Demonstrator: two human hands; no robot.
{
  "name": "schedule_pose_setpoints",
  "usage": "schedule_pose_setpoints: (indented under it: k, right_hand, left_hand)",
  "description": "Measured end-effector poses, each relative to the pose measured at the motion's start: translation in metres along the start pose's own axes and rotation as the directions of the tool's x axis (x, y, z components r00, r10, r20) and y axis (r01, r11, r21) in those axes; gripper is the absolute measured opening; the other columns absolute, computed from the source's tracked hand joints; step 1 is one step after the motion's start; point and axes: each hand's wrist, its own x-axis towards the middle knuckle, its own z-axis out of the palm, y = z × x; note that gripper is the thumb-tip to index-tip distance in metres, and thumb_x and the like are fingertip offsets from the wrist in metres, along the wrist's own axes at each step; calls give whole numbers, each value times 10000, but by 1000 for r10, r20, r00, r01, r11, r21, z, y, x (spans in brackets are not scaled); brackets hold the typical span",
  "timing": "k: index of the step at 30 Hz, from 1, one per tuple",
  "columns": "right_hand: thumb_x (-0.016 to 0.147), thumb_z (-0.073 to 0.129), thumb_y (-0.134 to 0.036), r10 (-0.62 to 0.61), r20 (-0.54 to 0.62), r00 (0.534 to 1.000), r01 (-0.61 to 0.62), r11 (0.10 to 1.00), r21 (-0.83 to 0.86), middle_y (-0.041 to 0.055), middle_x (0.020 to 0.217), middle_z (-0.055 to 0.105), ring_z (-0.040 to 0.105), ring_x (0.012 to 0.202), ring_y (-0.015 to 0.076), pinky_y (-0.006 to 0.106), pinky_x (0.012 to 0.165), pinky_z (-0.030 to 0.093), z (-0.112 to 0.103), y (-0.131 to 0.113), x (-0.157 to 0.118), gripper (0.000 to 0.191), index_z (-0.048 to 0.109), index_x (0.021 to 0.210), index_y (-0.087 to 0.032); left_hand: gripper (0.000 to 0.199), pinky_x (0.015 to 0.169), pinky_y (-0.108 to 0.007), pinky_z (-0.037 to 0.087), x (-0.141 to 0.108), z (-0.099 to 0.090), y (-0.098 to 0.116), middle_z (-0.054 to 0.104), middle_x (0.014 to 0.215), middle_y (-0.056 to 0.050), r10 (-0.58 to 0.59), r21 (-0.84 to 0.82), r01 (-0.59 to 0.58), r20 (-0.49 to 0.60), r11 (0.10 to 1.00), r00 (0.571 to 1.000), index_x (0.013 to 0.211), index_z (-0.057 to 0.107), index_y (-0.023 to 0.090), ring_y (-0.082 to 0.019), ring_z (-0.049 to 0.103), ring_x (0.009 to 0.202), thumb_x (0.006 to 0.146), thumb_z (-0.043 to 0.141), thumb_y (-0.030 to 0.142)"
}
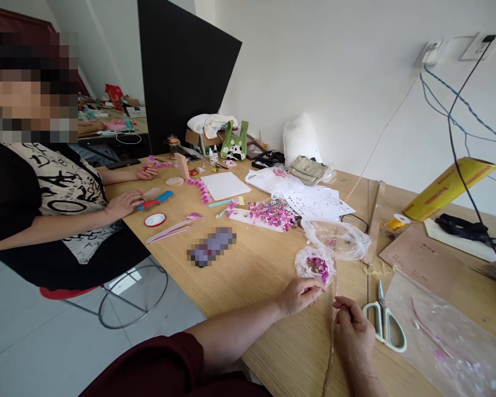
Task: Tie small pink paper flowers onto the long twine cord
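My left hand (301, 295) is closed in a pinch, its fingertips at the near edge of a small clear plastic bag (298, 263) of magenta petals (321, 268). What the pinch holds is too small to make out. Along the fingertips of my right hand (354, 331) runs a thin twisted cord (329, 358), which comes down toward the table's near edge. The right hand's fingers are curled closed on this cord. Just right of that hand lie scissors with pale green handles (384, 325), blades pointing away.
Another person's hand (126, 205) rests by a blue and red tool (157, 199) at the left. More pink petals (273, 214) lie mid-table, near a larger clear bag (339, 238). A yellow roll (448, 187) and a plastic sheet (438, 336) are on the right.
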Motion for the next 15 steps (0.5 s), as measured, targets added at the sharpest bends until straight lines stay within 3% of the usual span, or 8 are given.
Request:
schedule_pose_setpoints:
  k: [7, 15]
  right_hand:
    - [714, 447, -274, 28, -37, 999, -30, 998, -46, 29, 753, 657, 526, 526, 129, 218, 506, 394, 0, 3, 0, 256, 634, 858, -174]
    - [691, 436, -328, 14, -69, 998, -15, 1000, -8, 43, 678, 658, 512, 472, 136, 230, 457, 384, -9, -16, 1, 279, 640, 795, -167]
  left_hand:
    - [299, 530, -205, 379, 1, -1, 0, 525, 597, -19, 47, 52, -49, 34, 997, 998, 846, 641, 89, -95, 469, 532, 838, 441, 312]
    - [287, 520, -202, 361, 2, 1, -4, 493, 544, -2, 41, 68, -43, 33, 997, 999, 791, 639, 94, -94, 458, 513, 829, 452, 310]
